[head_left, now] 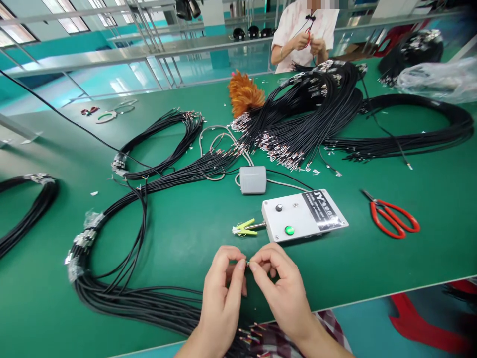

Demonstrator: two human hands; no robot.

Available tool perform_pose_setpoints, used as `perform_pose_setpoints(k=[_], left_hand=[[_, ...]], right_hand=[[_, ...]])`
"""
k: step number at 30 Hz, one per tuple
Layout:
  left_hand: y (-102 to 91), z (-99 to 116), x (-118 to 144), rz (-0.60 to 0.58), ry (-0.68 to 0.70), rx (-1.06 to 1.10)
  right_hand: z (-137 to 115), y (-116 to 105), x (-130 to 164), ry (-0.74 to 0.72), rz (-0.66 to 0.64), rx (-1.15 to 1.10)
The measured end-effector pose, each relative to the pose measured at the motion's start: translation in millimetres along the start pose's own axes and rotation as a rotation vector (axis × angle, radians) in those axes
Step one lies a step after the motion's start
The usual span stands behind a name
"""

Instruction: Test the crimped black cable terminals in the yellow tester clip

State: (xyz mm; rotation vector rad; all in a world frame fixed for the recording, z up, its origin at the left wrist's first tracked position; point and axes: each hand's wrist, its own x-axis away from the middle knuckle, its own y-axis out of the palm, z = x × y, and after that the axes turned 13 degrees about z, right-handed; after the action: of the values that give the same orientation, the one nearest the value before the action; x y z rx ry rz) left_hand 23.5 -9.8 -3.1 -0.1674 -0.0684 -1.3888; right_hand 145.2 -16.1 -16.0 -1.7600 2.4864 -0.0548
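Observation:
My left hand [222, 293] and my right hand [280, 286] meet fingertip to fingertip above the table's front edge. Both are closed in a pinch on tiny wire ends [248, 263], of which only a speck shows between the fingers. A bundle of black cables [149, 303] runs beneath my left hand, and its stripped, coloured ends [253, 333] lie below my wrists. Just beyond my fingers is a white control box [290, 211] with a knob and a lit green button. A yellow-green clip [246, 227] sticks out of the box's left side.
Red-handled scissors [395, 216] lie right on the green table [372, 258]. A grey adapter-like block [253, 180] sits behind the box. Coiled black cables [316, 109], an orange feather duster [244, 94] and a plastic bag [439, 79] lie farther back. A co-worker [303, 35] handles something red opposite.

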Motion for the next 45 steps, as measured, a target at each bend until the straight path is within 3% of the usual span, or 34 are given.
perform_pose_setpoints(k=[3,7,10,14,18,20,21,24,27,32,45], left_hand=[[-0.8,-4,-2,0.021,0.056,-0.033],[-0.1,-7,-5,0.021,0.024,0.001],[-0.3,-10,-6,0.008,0.055,-0.006],[-8.8,-9,-8,-0.087,0.254,-0.096],[-28.2,-4,-15,-0.313,0.523,-0.232],[-36.9,0,-21,-0.359,0.574,-0.273],[-40.1,2,-25,-0.321,0.569,-0.28],[-44.0,7,-40,-0.108,0.446,-0.255],[-41.9,10,-54,-0.033,0.264,-0.193],[-35.4,10,-62,-0.047,0.114,-0.116],[-24.9,-2,-83,-0.129,0.093,-0.202]], right_hand=[[6,-8,2,-0.076,-0.027,0.106],[13,-24,4,-0.161,-0.006,0.285],[8,-33,2,-0.354,0.003,0.47],[-10,-31,-10,-0.647,-0.164,0.713],[-25,-29,-21,-0.896,-0.404,0.774],[-30,-32,-27,-0.98,-0.429,0.788],[-32,-33,-30,-1.004,-0.4,0.796],[-37,-28,-45,-1.004,-0.244,0.848],[-38,-10,-62,-0.973,-0.198,1.019],[-28,15,-78,-0.872,-0.315,1.301],[-27,12,-92,-0.916,-0.391,1.269]])
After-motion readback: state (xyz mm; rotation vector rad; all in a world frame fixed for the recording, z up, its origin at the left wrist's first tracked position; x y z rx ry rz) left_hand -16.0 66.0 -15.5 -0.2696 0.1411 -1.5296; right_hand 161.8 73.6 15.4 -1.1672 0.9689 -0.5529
